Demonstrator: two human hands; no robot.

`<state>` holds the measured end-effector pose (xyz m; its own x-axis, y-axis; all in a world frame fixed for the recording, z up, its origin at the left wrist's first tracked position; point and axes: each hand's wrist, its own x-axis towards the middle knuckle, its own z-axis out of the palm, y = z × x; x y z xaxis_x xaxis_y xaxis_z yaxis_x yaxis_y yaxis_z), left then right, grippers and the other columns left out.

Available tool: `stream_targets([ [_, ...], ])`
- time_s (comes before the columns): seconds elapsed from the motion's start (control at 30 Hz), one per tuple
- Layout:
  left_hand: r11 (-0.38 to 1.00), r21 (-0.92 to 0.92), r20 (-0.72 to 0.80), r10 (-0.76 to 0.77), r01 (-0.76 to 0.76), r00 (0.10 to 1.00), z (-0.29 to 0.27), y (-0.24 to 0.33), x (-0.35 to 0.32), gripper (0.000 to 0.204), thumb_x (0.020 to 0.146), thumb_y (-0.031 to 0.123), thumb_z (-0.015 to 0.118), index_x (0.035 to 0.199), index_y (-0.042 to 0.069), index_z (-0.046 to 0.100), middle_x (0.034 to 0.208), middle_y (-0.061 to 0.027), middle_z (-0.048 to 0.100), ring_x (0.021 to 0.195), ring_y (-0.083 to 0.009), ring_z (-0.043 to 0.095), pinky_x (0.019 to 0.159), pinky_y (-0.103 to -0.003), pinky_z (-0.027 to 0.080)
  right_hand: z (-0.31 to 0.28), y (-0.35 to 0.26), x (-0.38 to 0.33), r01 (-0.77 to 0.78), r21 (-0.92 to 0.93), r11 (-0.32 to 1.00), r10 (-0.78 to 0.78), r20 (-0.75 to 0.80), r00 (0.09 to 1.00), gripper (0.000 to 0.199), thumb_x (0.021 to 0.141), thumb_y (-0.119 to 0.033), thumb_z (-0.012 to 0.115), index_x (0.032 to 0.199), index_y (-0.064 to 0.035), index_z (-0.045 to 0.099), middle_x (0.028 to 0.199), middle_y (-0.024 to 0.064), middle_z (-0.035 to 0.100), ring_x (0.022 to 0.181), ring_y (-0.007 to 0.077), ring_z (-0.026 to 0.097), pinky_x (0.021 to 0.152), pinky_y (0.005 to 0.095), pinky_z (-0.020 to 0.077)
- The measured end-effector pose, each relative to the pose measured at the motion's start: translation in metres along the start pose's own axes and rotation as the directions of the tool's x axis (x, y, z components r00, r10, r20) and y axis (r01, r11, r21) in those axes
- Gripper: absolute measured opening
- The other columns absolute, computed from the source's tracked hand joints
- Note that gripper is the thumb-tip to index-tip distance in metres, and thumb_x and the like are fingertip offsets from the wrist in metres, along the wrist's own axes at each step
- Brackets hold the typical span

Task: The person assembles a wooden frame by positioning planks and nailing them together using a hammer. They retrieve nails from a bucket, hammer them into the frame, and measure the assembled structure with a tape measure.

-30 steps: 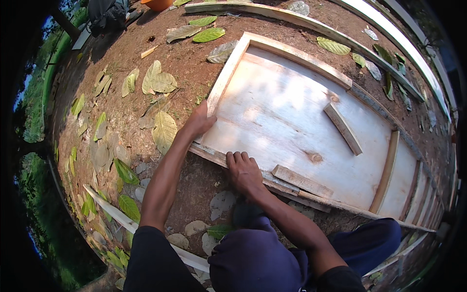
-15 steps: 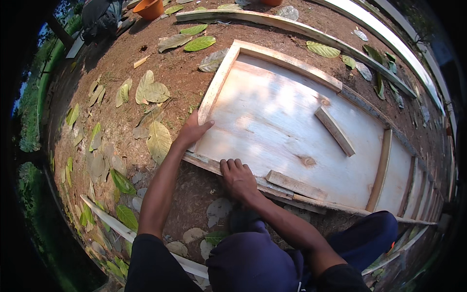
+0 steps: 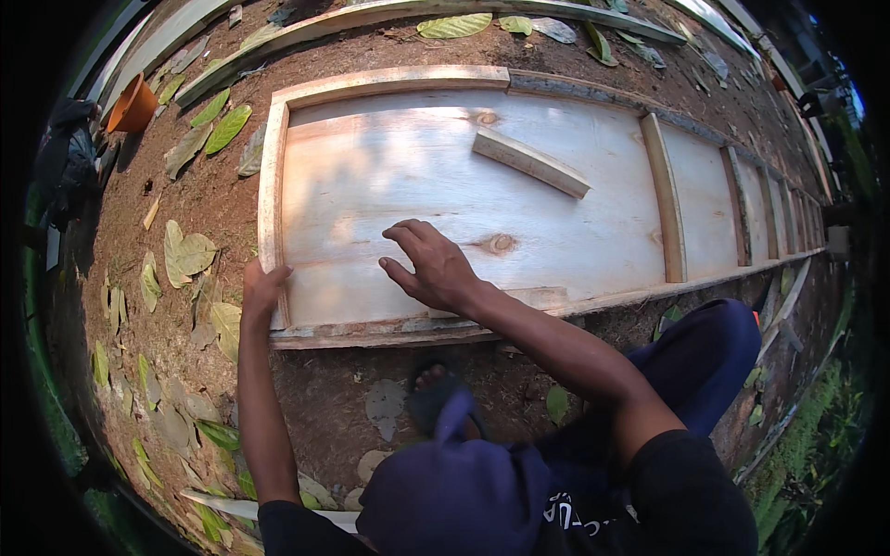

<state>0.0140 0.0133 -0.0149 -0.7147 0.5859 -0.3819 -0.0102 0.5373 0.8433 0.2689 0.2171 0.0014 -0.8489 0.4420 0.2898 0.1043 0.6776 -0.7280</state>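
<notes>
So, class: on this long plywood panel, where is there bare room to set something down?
Bare plywood lies between the loose wooden batten and the left frame edge, and in the bays beyond the cross rib. The near corner is crowded: the left hand grips the rim, and the right hand lies flat.

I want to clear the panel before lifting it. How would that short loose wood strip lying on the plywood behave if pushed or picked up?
The loose wood strip looks stiff and square-edged, so it would probably slide, not roll. It lies flat and slantwise on the smooth plywood panel, seemingly unfastened, so a light push should shift it. Being short and slim, it is likely light enough for one hand.
</notes>
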Motion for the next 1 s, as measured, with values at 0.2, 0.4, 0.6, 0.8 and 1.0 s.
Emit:
stream_targets([
  [0.2,0.998,0.014,-0.021,0.067,-0.067,0.998,-0.004,-0.015,0.01,0.03,0.088,0.017,0.068,0.109,-0.004,0.067,0.092,-0.0047,0.068,0.077,-0.012,0.061,0.068,-0.032,0.05,-0.106,0.108,0.053,-0.173,-0.475,0.863,0.165,-0.06,0.985,0.045,0.09,-0.03,0.07,0.124,-0.0023,0.059,0.129,0.0195,0.057,0.119,0.0393,0.056,0.096,0.0482,0.0506],
  [0.4,0.991,0.114,-0.075,0.075,-0.066,0.994,-0.006,-0.014,0.012,0.029,0.089,0.017,0.068,0.109,-0.005,0.067,0.094,-0.005,0.069,0.079,-0.0132,0.062,0.07,-0.032,0.051,-0.191,0.162,0.046,-0.266,-0.735,0.623,0.579,0.205,0.789,0.072,0.084,-0.039,0.074,0.14,-0.0043,0.046,0.13,0.0202,0.06,0.118,0.0369,0.061,0.097,0.0468,0.0524],
  [0.6,0.972,0.195,-0.055,0.142,-0.129,0.988,0.01,-0.022,0.024,0.028,0.09,0.012,0.065,0.111,-0.006,0.065,0.097,-0.0074,0.069,0.084,-0.0169,0.062,0.077,-0.034,0.051,-0.225,0.182,0.009,-0.136,-0.76,0.635,0.581,0.354,0.732,0.043,0.095,-0.019,0.058,0.132,-0.0014,0.046,0.118,0.0219,0.063,0.109,0.039,0.065,0.089,0.047,0.0575],
  [0.8,0.971,0.199,-0.108,0.156,-0.132,0.982,-0.023,-0.05,0.04,0.025,0.09,0.009,0.064,0.111,-0.003,0.063,0.092,-0.0045,0.064,0.079,-0.0153,0.059,0.072,-0.032,0.048,-0.257,0.128,-0.04,0.197,-0.599,0.776,0.323,0.645,0.693,0.029,0.091,-0.023,0.064,0.109,-0.0007,0.064,0.102,0.0171,0.069,0.099,0.0354,0.069,0.082,0.047,0.0573],
  [1.0,0.962,0.267,-0.025,0.057,-0.048,0.998,-0.028,-0.078,0.074,0.052,0.098,0.019,0.059,0.141,-0.007,0.047,0.136,-0.0253,0.056,0.118,-0.0355,0.061,0.101,-0.042,0.048,-0.38,0.101,-0.155,-0.271,-0.442,0.855,0.481,0.479,0.735,0.047,0.1,-0.041,0.054,0.085,-0.0004,0.072,0.081,0.0228,0.069,0.083,0.0413,0.068,0.076,0.052,0.0529],
])
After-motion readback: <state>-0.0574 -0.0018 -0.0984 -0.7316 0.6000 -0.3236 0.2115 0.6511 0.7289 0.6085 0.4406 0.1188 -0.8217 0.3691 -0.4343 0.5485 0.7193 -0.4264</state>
